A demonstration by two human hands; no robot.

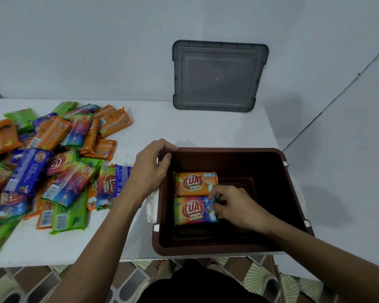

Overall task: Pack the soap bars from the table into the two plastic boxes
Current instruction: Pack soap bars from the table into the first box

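Note:
A brown plastic box (293,193) stands open on the white table's right end. Two wrapped soap bars lie flat side by side on its floor: an orange one (192,182) farther back and a rainbow-coloured one (192,211) nearer me. My right hand (234,206) reaches into the box, its fingertips pinching the right end of the rainbow bar. My left hand (150,169) grips the box's far left rim corner, fingers curled over the edge. A heap of several soap bars (53,162) in orange, green, purple and rainbow wrappers covers the table's left half.
A grey box lid (217,77) leans upright against the wall behind the brown box. The white table (158,127) shows bare surface between the heap and the box. A patterned tile floor and my legs appear below the table's front edge.

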